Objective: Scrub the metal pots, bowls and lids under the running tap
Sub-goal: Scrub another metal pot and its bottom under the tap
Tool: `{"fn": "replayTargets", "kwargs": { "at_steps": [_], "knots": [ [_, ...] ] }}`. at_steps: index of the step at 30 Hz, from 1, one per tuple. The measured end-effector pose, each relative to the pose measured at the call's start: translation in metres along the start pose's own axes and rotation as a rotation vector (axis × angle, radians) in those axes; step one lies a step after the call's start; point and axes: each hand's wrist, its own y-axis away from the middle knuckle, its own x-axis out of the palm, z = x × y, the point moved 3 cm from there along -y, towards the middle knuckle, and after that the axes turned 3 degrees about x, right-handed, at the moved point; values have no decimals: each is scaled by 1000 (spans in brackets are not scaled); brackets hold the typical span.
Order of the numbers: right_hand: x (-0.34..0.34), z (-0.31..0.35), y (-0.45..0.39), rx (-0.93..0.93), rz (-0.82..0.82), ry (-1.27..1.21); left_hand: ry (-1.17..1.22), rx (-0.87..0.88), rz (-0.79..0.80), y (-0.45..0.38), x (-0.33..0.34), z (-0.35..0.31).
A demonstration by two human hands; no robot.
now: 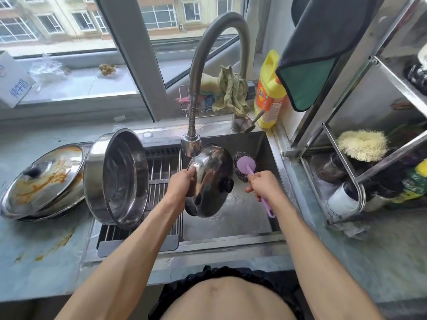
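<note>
Here the shiny steel lid (211, 181), black-knobbed, stands tilted on edge.

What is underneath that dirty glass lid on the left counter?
The stained glass lid with the black knob rests tilted on stacked shallow metal pans; only their rims show beneath it. Whatever is inside them stays hidden under the lid. The large steel pot leans beside it.

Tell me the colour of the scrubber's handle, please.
Light purple handle, held by the right hand; seen in the head view.
</note>
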Motion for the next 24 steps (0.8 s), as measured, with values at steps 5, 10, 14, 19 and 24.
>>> {"fn": "replayTargets", "kwargs": {
  "at_steps": [5, 10, 14, 19, 24],
  "knots": [
    [-7, 12, -17, -97, -26, 409, 77, 10, -15, -7, 5, 7],
    [-7, 41, -47, -67, 20, 603, 84, -49, -57, -11, 16, -12],
    [-2, 72, -69, -16, -14, 469, 185, -126, -116, -19, 19, -14],
    [0, 93, -97, -43, -67, 316, 275, -150, -117, -32, 25, -10],
    [-6, 108, -112, -112, -87, 298, 290, -175, -152, -35, 29, -7]
  ]
}}
